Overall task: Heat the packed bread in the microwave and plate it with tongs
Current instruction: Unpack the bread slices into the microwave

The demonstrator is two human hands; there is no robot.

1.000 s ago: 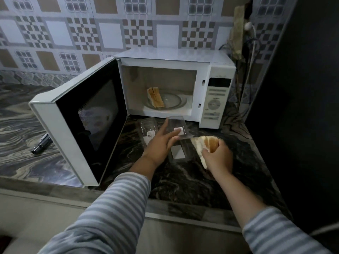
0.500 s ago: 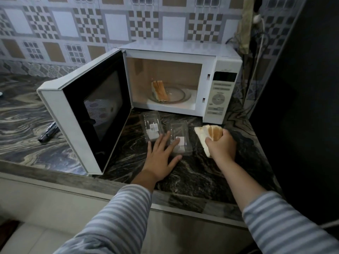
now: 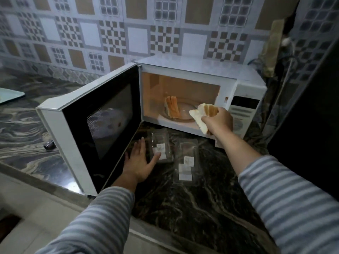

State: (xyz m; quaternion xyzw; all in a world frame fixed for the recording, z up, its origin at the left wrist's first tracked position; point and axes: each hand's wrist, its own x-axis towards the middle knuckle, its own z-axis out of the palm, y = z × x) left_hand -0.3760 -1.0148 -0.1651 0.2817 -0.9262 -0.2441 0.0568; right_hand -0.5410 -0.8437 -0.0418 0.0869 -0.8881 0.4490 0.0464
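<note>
Right hand (image 3: 218, 120): gripping bread (image 3: 204, 114), fingers curled round several slices; holding it raised at the oven mouth, right part of the opening, above the counter.
Left hand (image 3: 139, 158): lying flat, fingers straight & spread, palm down on counter (image 3: 183, 208) near the door's lower edge; thumb tip touching the left pack.
Microwave (image 3: 192, 70): white, sitting at far centre-right of counter; cavity lit, glowing orange.
Door (image 3: 102, 121): standing wide open, swung out to the left, dark glass facing the camera.
Turntable (image 3: 185, 114): glass, lying inside cavity.
Slices inside (image 3: 172, 109): standing on edge on left part of turntable; count cannot tell.
Left pack (image 3: 161, 143): clear plastic, w/ white label, lying on counter just below the oven opening, beside left hand.
Right pack (image 3: 187, 162): clear plastic, w/ white labels, lying just right of & nearer than the left pack; whether the two are touching, cannot tell.
Panel (image 3: 242, 114): on oven's right side, partly hidden behind right hand.
Dark object (image 3: 49, 144): lying on counter left of door, mostly hidden; type cannot tell.
Tray (image 3: 11, 95): pale, showing at far left edge, only a corner in view.
Wall (image 3: 128, 30): tiled, checker pattern, running behind the oven.
Cables (image 3: 286, 70): hanging right of oven, against a dark surface.
Sleeves (image 3: 293, 198): striped grey/white, covering both forearms.
</note>
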